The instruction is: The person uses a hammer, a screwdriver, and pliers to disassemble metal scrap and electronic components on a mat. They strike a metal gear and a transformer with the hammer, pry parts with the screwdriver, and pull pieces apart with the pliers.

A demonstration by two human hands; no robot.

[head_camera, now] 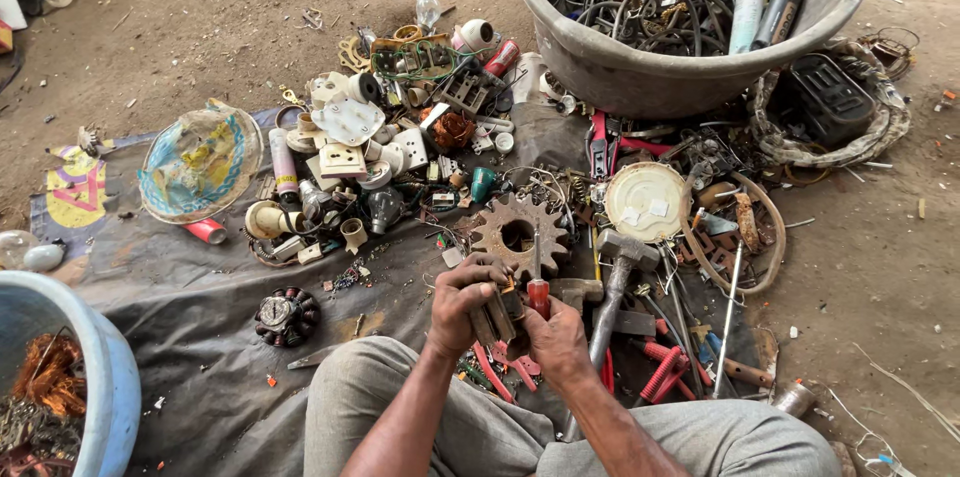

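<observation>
Screwdriver [538, 289] in right hand [556, 335] pries the metal part [497, 315] that left hand [460, 299] fingers hold, rusty gear [518, 233] at 12 o'clock; next, firm leverage seems needed.

This is a scrap-sorting spot on bare dirt ground [250, 7], a makeshift salvage workshop. A dark tarp [200, 287] spread on the ground carries heaps of old switches and sockets [345, 152], a rusty gear [518, 230], a hammer [622, 262] and loose parts. A grey tub [640, 77] holds tangled wire, and a blue basin [110, 377] holds copper windings.
</observation>
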